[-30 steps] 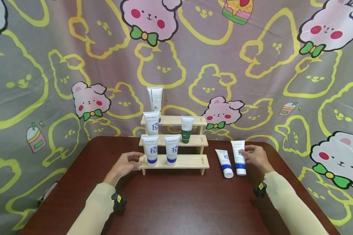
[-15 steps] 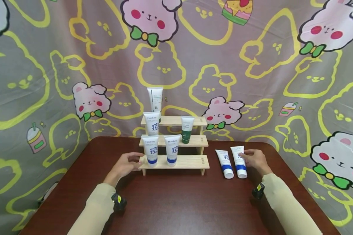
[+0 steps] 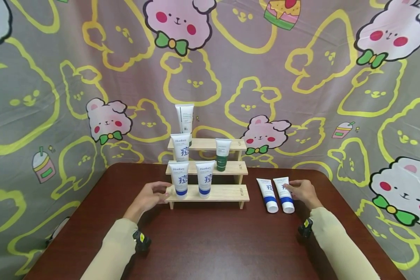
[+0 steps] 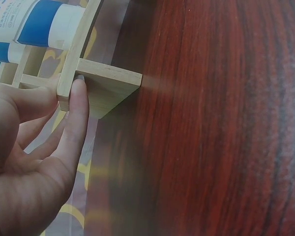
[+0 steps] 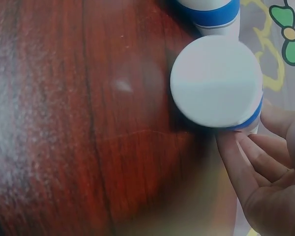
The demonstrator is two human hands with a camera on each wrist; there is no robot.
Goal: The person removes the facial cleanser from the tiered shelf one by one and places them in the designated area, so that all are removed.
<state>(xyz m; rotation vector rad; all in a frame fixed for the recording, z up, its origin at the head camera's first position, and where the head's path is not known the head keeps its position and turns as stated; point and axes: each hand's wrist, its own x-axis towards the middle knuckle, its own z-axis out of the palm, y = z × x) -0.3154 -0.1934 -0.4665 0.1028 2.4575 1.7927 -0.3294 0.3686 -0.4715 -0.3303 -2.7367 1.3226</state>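
My left hand (image 3: 149,198) pinches the left end of the lowest step of a wooden three-step display stand (image 3: 227,192); the left wrist view shows the board (image 4: 68,83) between thumb and fingers. At the right, my right hand (image 3: 303,191) holds the side of a white squeeze tube (image 3: 284,193) with a blue band, lying on the table. Its round white cap (image 5: 214,81) faces the right wrist camera. Just left of it lies a matching squeeze tube (image 3: 267,195), the two roughly parallel with a narrow gap between them.
Two white-and-blue tubes, a left one (image 3: 179,179) and a right one (image 3: 205,179), stand on the lowest step. Higher up stand another blue-banded tube (image 3: 181,147), a green-bottomed tube (image 3: 223,154) and a tall white tube (image 3: 184,118). A patterned curtain (image 3: 210,81) hangs behind the brown table (image 3: 210,241).
My right hand has lowered the tube's printed end and shifted it slightly toward me, so it now lies flatter beside the other. The left hand stays at the stand.
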